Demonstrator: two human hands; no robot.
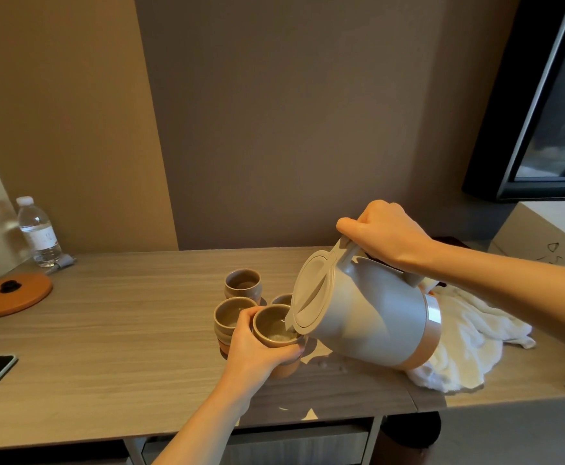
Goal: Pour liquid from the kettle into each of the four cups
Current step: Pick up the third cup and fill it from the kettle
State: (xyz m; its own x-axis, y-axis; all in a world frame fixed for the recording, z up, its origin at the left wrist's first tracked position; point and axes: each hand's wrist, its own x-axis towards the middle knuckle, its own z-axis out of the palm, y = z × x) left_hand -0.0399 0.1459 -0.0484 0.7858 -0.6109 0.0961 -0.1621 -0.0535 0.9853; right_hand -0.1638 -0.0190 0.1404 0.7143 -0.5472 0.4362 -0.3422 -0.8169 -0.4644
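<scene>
No legible text; perhaps faint print on the water bottle [38, 231] label.

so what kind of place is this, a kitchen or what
Probably a hotel room, not a kitchen: a wood-grain desk against a plain wall, a wall-mounted TV, and a guest-style set of kettle, small cups and bottled water.

Grey kettle [368, 317] with a beige lid [311, 292], brown cups [242, 283], wood-grain table [113, 330], orange lid [12, 293].
</scene>
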